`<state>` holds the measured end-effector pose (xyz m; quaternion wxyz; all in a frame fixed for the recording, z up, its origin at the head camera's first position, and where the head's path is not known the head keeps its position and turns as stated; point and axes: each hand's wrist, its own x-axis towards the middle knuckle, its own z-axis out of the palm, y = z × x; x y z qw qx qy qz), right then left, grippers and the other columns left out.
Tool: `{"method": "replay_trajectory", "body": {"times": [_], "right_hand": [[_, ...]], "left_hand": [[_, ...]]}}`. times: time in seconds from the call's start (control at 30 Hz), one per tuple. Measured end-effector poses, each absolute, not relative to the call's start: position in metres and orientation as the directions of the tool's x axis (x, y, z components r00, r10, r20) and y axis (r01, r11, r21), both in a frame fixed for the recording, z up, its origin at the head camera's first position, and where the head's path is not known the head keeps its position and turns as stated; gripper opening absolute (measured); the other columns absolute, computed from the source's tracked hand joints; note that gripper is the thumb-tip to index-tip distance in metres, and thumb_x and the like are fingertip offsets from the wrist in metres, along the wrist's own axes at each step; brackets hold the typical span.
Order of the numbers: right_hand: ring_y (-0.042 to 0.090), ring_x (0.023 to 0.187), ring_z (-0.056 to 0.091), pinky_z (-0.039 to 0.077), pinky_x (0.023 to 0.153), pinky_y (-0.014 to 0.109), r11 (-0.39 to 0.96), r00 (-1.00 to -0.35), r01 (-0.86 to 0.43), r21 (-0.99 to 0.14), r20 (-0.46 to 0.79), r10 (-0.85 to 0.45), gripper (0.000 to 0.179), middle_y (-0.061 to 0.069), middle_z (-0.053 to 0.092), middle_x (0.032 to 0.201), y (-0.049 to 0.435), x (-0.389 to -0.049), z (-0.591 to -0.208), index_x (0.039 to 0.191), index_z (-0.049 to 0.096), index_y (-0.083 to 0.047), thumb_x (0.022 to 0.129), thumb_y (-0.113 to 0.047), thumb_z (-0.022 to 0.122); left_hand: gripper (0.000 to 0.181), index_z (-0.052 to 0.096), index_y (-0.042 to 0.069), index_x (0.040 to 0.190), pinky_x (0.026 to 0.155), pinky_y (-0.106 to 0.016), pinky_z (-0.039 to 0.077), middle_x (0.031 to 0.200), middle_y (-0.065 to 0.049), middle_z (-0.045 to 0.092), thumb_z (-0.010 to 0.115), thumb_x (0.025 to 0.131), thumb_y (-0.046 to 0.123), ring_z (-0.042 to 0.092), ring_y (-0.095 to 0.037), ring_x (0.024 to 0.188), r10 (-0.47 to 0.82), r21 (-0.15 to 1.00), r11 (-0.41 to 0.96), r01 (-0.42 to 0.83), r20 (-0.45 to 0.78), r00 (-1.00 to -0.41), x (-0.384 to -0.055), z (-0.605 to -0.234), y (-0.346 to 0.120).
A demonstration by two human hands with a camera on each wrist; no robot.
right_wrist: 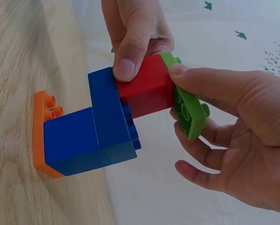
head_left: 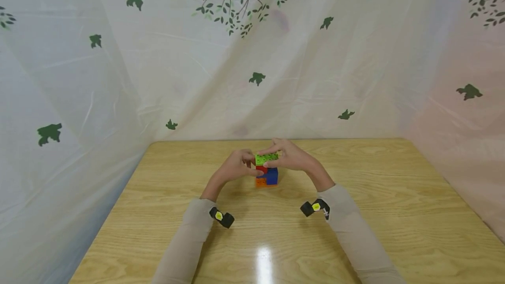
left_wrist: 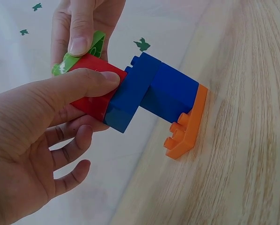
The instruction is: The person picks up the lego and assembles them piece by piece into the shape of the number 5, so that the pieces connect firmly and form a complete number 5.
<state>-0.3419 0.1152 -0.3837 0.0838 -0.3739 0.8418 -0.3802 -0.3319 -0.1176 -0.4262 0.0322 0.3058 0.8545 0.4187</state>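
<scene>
A small tower of toy building bricks stands upright on the table. At its base is an orange plate (right_wrist: 39, 136) with a few bare studs. On it sits a blue brick (right_wrist: 72, 143), and a second blue brick (right_wrist: 107, 101) overhangs above. A red brick (right_wrist: 151, 89) rests on the upper blue one. My left hand (head_left: 234, 165) pinches the red brick, thumb on its near face. At the top, a thin green brick (right_wrist: 191, 112) overhangs the red one, its hollow underside partly showing. My right hand (head_left: 293, 157) grips this green brick between thumb and fingers.
The wooden table (head_left: 355, 214) spreads around the tower, its far edge just behind the hands. Beyond hangs a pale curtain (head_left: 221, 95) with leaf prints. Each sleeve carries a black wrist camera, one left (head_left: 222, 217) and one right (head_left: 315, 207).
</scene>
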Motion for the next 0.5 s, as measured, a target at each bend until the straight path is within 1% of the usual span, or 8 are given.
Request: {"method": "replay_trajectory", "body": {"times": [0.1, 0.3, 0.5], "right_hand": [[0.023, 0.084, 0.044, 0.036, 0.071, 0.033, 0.427, -0.708, -0.561, -0.709, 0.143, -0.692, 0.039, 0.012, 0.059, 0.098, 0.1152, -0.3417, -0.3840, 0.128, 0.072, -0.008, 0.090, -0.017, 0.078], [0.021, 0.087, 0.046, 0.039, 0.074, 0.033, 0.438, -0.711, -0.558, -0.705, 0.134, -0.690, 0.039, 0.012, 0.061, 0.101, 0.1157, -0.3406, -0.3830, 0.128, 0.071, -0.008, 0.090, -0.016, 0.078], [0.022, 0.090, 0.049, 0.041, 0.076, 0.033, 0.456, -0.716, -0.560, -0.692, 0.126, -0.687, 0.039, 0.012, 0.062, 0.104, 0.1147, -0.3400, -0.3809, 0.128, 0.071, -0.008, 0.091, -0.016, 0.078]], "left_hand": [[0.013, 0.078, 0.007, 0.090, 0.068, -0.024, 0.044, 0.096, -0.022, 0.067, 0.084, 0.083, 0.017, 0.055, -0.012, 0.077, 0.548, 0.729, 0.471, 0.496, 0.198, -0.812, -0.3317, -0.4261, -0.1174], [0.013, 0.078, 0.006, 0.087, 0.067, -0.023, 0.044, 0.091, -0.019, 0.067, 0.085, 0.083, 0.017, 0.055, -0.012, 0.076, 0.549, 0.728, 0.461, 0.507, 0.214, -0.808, -0.3307, -0.4259, -0.1168], [0.015, 0.078, 0.005, 0.091, 0.067, -0.024, 0.045, 0.091, -0.021, 0.065, 0.084, 0.084, 0.017, 0.057, -0.014, 0.078, 0.545, 0.729, 0.463, 0.505, 0.215, -0.810, -0.3296, -0.4243, -0.1185]]}}
